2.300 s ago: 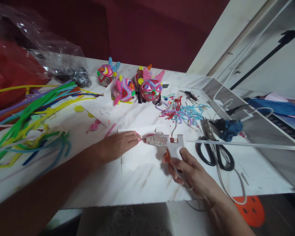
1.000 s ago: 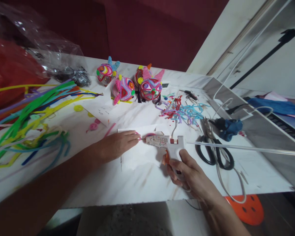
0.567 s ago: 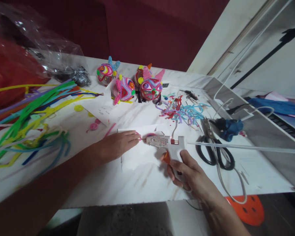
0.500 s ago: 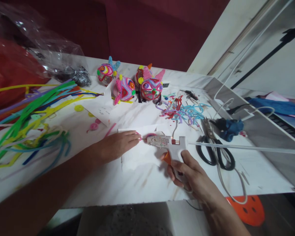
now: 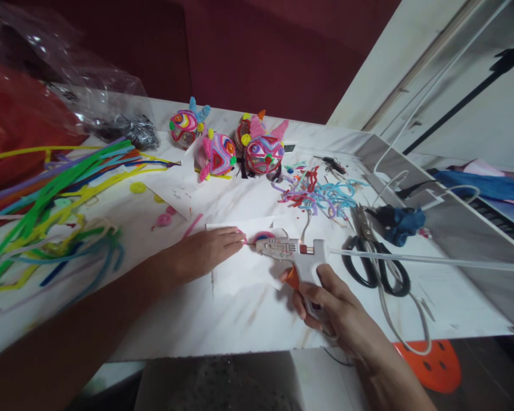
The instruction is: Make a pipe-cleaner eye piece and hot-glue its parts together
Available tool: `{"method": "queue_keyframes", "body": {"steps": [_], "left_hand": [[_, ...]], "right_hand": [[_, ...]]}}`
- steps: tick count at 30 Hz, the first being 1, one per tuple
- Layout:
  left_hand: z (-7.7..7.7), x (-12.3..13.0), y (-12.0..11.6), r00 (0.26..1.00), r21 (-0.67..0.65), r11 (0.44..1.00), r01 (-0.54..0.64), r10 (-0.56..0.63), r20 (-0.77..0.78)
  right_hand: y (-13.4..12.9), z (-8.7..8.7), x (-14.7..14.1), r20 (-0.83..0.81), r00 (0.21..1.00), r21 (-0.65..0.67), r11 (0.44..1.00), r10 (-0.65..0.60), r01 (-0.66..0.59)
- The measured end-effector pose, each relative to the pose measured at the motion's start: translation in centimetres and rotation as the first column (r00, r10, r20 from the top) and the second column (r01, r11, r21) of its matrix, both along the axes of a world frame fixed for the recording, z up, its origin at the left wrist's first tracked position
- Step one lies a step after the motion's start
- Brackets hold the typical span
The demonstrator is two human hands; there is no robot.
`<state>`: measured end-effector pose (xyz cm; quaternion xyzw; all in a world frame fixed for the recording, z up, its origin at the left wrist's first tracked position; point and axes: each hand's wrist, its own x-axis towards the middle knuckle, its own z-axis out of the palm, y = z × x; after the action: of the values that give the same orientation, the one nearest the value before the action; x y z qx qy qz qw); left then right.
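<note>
My right hand (image 5: pixel 325 297) is wrapped round the handle of a white glue gun (image 5: pixel 308 262), with fingers at its orange trigger (image 5: pixel 291 278). A long clear glue stick (image 5: pixel 411 258) sticks out of the gun's back. The nozzle points left, close to the fingertips of my left hand (image 5: pixel 209 251). Those fingertips press together on a small pink strip (image 5: pixel 241 236) over a white paper sheet (image 5: pixel 240 277). Just behind the nozzle lies a pink and blue coil (image 5: pixel 264 236), partly covered by the gun.
Decorated balls (image 5: pixel 263 157) stand at the back. Pipe cleaners (image 5: pixel 55 194) spread across the left, near a plastic bag (image 5: pixel 89 97). Cut pieces (image 5: pixel 321 194) lie back right. Black-handled scissors (image 5: pixel 374 262) and a cable (image 5: pixel 389 325) rest right of the gun, beside a grey raised edge (image 5: pixel 445 234).
The glue gun in my right hand has shifted very slightly down and to the right, showing more of the coil. My left hand stays in place.
</note>
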<state>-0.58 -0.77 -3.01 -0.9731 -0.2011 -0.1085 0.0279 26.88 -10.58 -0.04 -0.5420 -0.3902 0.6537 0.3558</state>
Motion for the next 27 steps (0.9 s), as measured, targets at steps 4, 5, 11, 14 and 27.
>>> {"method": "queue_keyframes", "body": {"steps": [4,5,11,14,27], "left_hand": [[0.1,0.1,-0.1,1.0,-0.015,1.0,-0.014,0.014,0.005],[0.1,0.1,-0.1,1.0,-0.022,1.0,-0.019,0.019,0.009],[-0.2,-0.1,0.0,1.0,-0.03,1.0,-0.01,0.011,0.027],[-0.1,0.0,0.0,0.999,-0.006,1.0,-0.014,0.015,0.043],[0.3,0.1,-0.2,0.999,0.023,1.0,-0.021,0.02,0.035]], "right_hand": [[-0.3,0.3,0.3,-0.022,1.0,0.007,1.0,-0.019,0.019],[-0.4,0.5,0.5,-0.016,1.0,0.009,1.0,-0.021,0.021],[-0.5,0.6,1.2,0.05,0.999,0.053,0.999,-0.008,0.006],[-0.2,0.4,0.9,0.05,0.999,0.046,0.999,-0.016,0.014],[2.1,1.1,-0.6,0.025,0.999,0.029,0.999,-0.033,0.032]]}}
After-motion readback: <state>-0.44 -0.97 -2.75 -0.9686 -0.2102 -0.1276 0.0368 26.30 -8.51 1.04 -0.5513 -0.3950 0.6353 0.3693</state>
